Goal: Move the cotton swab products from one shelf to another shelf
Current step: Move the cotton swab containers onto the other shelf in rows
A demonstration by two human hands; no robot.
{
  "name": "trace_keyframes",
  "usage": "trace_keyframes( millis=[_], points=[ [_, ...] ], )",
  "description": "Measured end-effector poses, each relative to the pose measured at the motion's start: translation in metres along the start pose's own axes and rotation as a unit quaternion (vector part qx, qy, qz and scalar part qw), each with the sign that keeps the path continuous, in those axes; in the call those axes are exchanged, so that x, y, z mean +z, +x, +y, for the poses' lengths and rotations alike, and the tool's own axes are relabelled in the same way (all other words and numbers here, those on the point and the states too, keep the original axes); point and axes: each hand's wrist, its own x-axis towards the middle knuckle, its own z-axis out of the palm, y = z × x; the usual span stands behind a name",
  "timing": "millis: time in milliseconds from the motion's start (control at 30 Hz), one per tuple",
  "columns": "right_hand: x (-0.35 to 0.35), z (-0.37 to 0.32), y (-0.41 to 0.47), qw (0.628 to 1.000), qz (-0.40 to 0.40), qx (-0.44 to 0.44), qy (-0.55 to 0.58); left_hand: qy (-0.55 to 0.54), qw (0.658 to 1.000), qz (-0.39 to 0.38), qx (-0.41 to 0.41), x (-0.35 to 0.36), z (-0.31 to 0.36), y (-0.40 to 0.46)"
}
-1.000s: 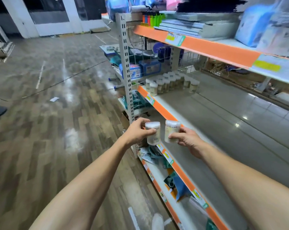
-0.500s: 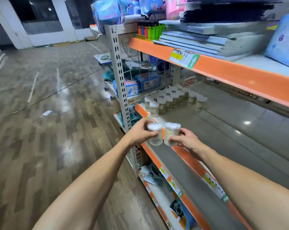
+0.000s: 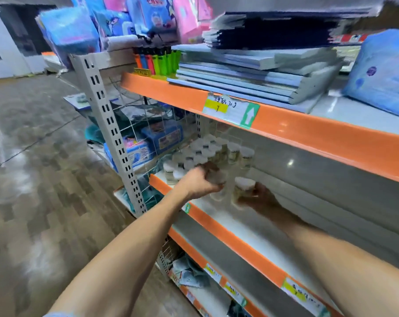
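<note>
Each of my hands holds a small clear cotton swab jar with a white lid, over the middle shelf [image 3: 219, 223] with its orange front edge. My left hand [image 3: 197, 183] wraps around one jar [image 3: 218, 179] from the left and above. My right hand [image 3: 257, 199] grips the other jar [image 3: 243, 187] from the right, a little lower. Both jars hover just in front of a cluster of several matching jars [image 3: 207, 154] standing at the shelf's left end. The picture is blurred, so I cannot tell whether the held jars touch the shelf.
The upper orange-edged shelf [image 3: 308, 130] hangs close above, carrying stacked notebooks [image 3: 251, 74], coloured lighters [image 3: 158, 61] and a blue pack [image 3: 384, 72]. A perforated upright post [image 3: 112, 136] and wire mesh bound the shelf's left end. Lower shelves hold loose packets. Wooden floor lies left.
Both hands have carried their jars up and inward from the shelf's front edge to just beside the jar cluster. My view has swung upward and closer to the shelves.
</note>
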Motion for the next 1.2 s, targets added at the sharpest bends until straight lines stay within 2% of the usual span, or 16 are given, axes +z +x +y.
trace_keyframes(
  millis=[167, 333, 567, 767, 933, 1200],
  points=[
    [0.005, 0.005, 0.03, 0.994, 0.106, 0.035, -0.018, 0.099, 0.991, -0.034, 0.078, -0.001, -0.013, 0.063],
    [0.018, 0.012, 0.056, 0.978, 0.197, 0.072, 0.012, 0.164, 0.97, -0.017, 0.179, 0.0, -0.031, 0.113],
    [0.04, 0.007, 0.075, 0.954, 0.287, 0.091, -0.002, 0.187, 0.949, 0.008, 0.254, 0.005, -0.047, 0.155],
    [0.042, 0.007, 0.096, 0.941, 0.319, 0.105, -0.05, 0.244, 0.932, -0.002, 0.27, 0.01, -0.048, 0.181],
    [0.046, 0.008, 0.117, 0.934, 0.335, 0.106, -0.063, 0.255, 0.932, 0.007, 0.259, 0.017, -0.058, 0.199],
    [0.06, 0.004, 0.146, 0.921, 0.374, 0.079, -0.068, 0.225, 0.934, 0.02, 0.277, 0.022, -0.066, 0.213]
  ],
)
